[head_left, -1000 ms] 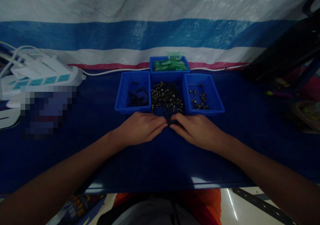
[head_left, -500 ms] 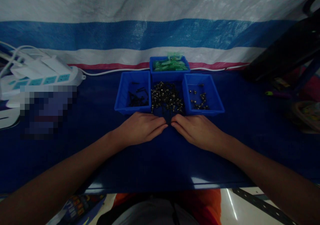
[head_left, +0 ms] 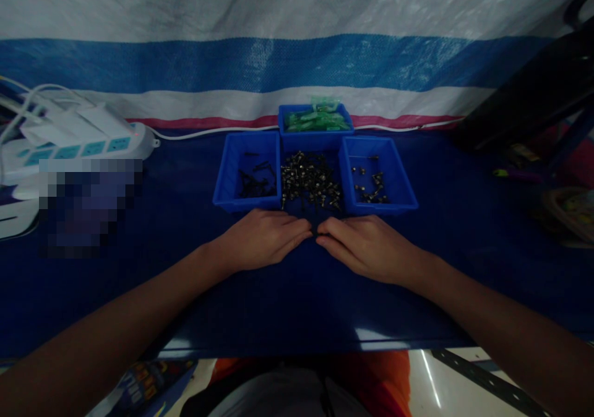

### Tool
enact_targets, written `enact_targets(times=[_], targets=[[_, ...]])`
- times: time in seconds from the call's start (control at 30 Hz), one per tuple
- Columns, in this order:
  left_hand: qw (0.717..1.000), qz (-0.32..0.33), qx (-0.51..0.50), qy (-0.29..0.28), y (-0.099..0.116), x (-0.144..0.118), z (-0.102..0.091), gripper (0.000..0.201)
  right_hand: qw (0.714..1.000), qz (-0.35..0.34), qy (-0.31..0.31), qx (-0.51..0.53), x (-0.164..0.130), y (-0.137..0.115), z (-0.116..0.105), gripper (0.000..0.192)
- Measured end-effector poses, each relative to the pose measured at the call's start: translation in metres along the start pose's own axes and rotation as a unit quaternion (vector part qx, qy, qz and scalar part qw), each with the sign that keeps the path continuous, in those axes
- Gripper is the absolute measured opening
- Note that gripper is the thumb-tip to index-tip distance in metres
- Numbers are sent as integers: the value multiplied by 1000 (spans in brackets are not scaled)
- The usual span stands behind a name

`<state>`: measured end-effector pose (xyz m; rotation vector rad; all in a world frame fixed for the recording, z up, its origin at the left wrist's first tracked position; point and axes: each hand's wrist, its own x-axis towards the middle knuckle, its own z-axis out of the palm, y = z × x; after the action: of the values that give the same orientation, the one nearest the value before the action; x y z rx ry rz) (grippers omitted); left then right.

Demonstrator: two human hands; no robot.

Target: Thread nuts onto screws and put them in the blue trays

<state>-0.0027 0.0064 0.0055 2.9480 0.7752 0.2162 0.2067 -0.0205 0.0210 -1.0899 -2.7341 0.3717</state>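
Note:
My left hand (head_left: 264,239) and my right hand (head_left: 366,245) lie palm down on the dark blue table top (head_left: 297,299), fingertips almost meeting in the middle. Whether anything small sits between the fingertips is too dark to tell. Just beyond the fingers lies a loose pile of small shiny metal parts (head_left: 309,180). A blue tray (head_left: 229,179) to its left holds a few dark parts. Another blue tray (head_left: 399,185) to its right holds a few small metal parts. Behind them stands a third blue tray (head_left: 310,140) with green pieces (head_left: 315,120).
A white power strip (head_left: 78,148) with plugs and cables sits at the far left. Dark equipment (head_left: 533,95) and cluttered items (head_left: 570,210) stand at the right. A striped tarp (head_left: 297,58) hangs behind the table. The table's front edge (head_left: 297,346) runs near my body.
Both hands have stayed nearly still; the right hand's fingertips have shifted slightly toward the left hand's.

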Motion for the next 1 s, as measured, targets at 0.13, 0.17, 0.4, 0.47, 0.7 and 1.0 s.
enact_targets(times=[0.13,0.17,0.4,0.47,0.7,1.0], targets=[[1000,-1,-3,3,0,0,1,31,1000,-4,11,1,0,1,1,29],[1000,-4,-4,6,0,0,1,31,1000,-2,14,-3,0,1,1,28],[997,-10,-9,72,0,0,-1,24,999,3,11,-38,1,3,4,23],[996,6,-4,92,1,-1,0,21,999,0,11,-42,1,4,5,20],[991,47,30,120,2,-1,0,17,999,-8,9,-39,1,6,8,20],[986,68,-12,150,4,-2,-4,9,998,-50,35,21,-1,4,4,27]])
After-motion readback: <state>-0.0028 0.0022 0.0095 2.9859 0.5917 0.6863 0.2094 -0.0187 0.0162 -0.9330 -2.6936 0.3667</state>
